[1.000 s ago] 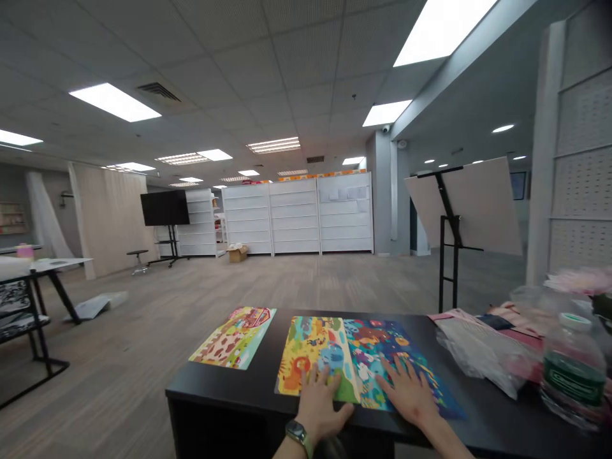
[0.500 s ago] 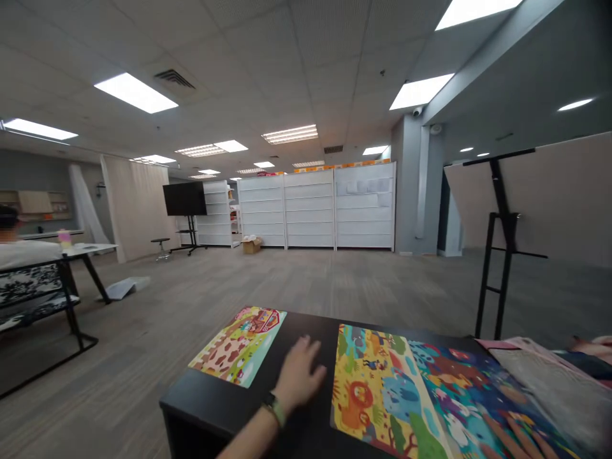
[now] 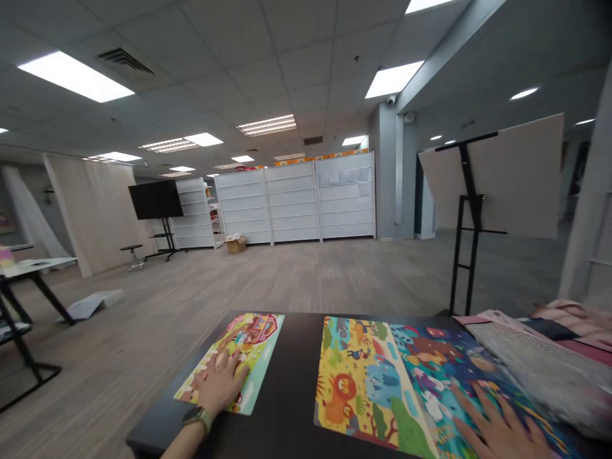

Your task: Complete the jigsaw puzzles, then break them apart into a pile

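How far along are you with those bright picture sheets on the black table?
The lion sheet looks done, lying flat and untouched. In hand: your left hand rests on the farm sheet, your right hand on the blue animal sheet. Left, perhaps: the wrapped bundle at the table's right, untouched.

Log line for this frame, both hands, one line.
left hand flat on farm-scene sheet | right hand on blue animal sheet | yellow lion sheet between, untouched | surface: black table

The left mat (image 3: 253, 335) shows brown cow patches and a red barn. The middle mat (image 3: 358, 382) is yellow with an orange lion; the right mat (image 3: 444, 363) swirls teal, blue and rust.
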Available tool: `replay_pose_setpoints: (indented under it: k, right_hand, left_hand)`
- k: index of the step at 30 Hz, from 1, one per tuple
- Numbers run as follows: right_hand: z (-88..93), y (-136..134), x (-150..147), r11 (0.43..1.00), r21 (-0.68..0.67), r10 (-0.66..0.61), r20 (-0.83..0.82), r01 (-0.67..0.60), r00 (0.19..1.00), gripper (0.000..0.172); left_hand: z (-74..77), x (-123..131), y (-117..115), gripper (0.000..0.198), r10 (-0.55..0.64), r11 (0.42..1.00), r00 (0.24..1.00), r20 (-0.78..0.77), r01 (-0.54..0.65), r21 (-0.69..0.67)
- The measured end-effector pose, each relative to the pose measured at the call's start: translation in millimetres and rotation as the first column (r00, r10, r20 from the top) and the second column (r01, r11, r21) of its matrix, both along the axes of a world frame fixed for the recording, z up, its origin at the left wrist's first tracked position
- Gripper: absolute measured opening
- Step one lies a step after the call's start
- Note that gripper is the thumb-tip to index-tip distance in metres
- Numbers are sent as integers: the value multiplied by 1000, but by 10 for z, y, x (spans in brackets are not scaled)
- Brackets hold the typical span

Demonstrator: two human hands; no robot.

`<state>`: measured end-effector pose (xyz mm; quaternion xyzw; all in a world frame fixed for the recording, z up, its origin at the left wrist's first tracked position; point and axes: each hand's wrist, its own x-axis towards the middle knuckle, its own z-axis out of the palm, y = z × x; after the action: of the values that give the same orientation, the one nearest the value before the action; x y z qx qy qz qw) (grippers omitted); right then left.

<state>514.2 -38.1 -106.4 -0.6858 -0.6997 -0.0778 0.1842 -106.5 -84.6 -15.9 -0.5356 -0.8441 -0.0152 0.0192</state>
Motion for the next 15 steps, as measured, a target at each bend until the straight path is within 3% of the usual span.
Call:
replay_pose_setpoints:
  k: [3,6,11,15]
  right_hand:
    - [235,-112,-385,998,-55,-26,89,31,996,77]
    - [323,-152,-569,997,-62,-36,124,44,992,76]
    - [346,-116,-542,995,-95,-20,183,38,983,78]
    - [423,-213,-518,988,-155,2,150,22,989,81]
  left_hand:
    - [-106,607,64,64,-103,992,995,-19,104,65]
    - [-107,1009,84,65,-45,992,999,-8,46,114]
    - [-30,1081,33,64,-27,990,1000,4,27,140]
    - [-13,1085,-152,64,-12,990,1000,9,11,139]
